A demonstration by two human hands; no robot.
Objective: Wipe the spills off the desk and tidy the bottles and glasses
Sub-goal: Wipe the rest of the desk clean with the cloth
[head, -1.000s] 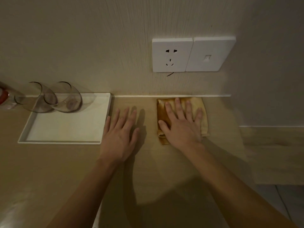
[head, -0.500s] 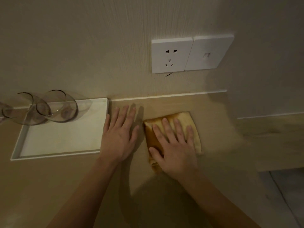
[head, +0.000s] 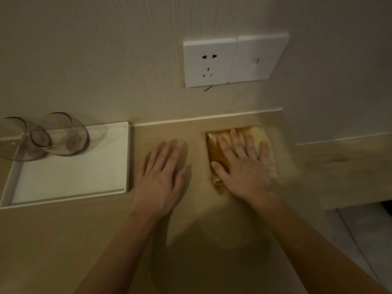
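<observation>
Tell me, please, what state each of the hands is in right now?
Left hand: open, flat on the desk, holding nothing.
Right hand: open, fingers straight, pressing the folded yellow cloth onto the desk.

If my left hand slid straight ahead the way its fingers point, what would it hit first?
Most likely the wall at the back of the desk. The left hand lies flat, fingers aimed slightly right of the white tray, with only bare desk ahead.
</observation>
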